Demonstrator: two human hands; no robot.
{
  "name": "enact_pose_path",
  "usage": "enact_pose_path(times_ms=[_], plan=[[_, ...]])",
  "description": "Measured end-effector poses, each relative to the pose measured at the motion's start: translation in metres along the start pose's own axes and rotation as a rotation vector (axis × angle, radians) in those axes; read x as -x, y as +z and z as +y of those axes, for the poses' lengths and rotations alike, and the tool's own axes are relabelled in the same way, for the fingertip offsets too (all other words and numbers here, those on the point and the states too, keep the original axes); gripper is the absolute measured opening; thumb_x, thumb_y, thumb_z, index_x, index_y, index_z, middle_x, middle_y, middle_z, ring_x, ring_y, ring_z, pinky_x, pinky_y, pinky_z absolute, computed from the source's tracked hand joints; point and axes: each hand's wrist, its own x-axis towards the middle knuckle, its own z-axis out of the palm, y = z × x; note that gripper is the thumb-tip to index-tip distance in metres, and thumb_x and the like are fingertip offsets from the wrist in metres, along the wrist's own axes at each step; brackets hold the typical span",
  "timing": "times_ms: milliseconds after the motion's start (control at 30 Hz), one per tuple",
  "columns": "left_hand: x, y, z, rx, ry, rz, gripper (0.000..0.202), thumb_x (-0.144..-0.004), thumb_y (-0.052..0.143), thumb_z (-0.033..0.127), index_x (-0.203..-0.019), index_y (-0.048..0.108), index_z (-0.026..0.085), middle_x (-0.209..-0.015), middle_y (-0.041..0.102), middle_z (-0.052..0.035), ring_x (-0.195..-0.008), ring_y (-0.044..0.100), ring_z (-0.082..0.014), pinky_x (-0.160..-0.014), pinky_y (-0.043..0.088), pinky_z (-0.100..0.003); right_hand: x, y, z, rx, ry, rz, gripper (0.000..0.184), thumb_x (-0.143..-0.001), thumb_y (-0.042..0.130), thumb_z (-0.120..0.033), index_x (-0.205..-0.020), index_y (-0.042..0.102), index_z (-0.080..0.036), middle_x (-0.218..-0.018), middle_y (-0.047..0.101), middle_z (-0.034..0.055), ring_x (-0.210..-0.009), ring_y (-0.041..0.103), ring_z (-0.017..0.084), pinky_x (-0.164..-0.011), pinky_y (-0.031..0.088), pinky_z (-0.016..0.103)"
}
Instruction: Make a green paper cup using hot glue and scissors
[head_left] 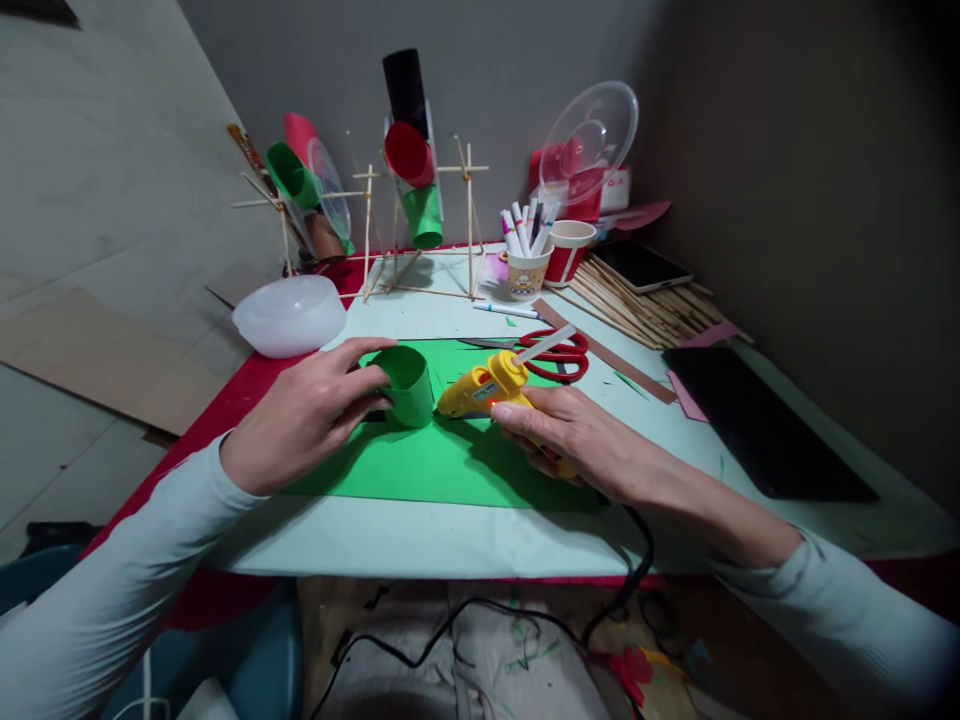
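Observation:
My left hand (319, 410) grips a short green paper tube (414, 395) by its left side, the tube standing on a green paper sheet (450, 480). In my right hand (559, 435) is a yellow glue gun (484, 388), its nozzle at the lower right of the tube; whether it touches cannot be made out. A clear glue stick (551, 342) sticks out of the gun's back, and a small red light shows on its body. Behind the gun lie red-handled scissors (566, 357), partly covered by it.
A stick frame (469, 215) with coloured tubes stands at the back. Nearby are a cup of markers (529, 272), a red-striped cup (570, 255), wooden sticks (637, 305), a black phone-like slab (765, 425) and a whitish plastic bowl (291, 315). The black cord (645, 550) hangs over the front edge.

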Motion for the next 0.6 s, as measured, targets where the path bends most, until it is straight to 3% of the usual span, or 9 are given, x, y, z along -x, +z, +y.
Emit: enact_pose_path(times_ms=[400,600], plan=[[0.0002,0.0006,-0.0003,-0.015,-0.006,0.0,0.023,-0.099,0.045,0.025,-0.099,0.064,0.013,-0.137,0.054,-0.02,-0.112,0.062,-0.0315,-0.087,0.052,-0.042,0.0073,0.003,-0.0021,0.118,-0.073,0.005,0.051,-0.1,0.041,-0.052,-0.061,0.041,-0.02,-0.055,0.045,-0.0048,-0.052,0.042,0.01,-0.054,0.031,0.027],[0.0005,0.002,0.0002,-0.055,-0.009,0.016,0.024,-0.099,0.045,0.027,-0.102,0.064,0.013,-0.136,0.055,-0.019,-0.11,0.063,-0.0311,-0.087,0.053,-0.043,0.0107,0.0052,-0.0038,0.003,-0.034,-0.041,0.052,-0.099,0.042,-0.055,-0.061,0.043,-0.019,-0.054,0.045,-0.0041,-0.05,0.041,0.01,-0.049,0.031,0.025]])
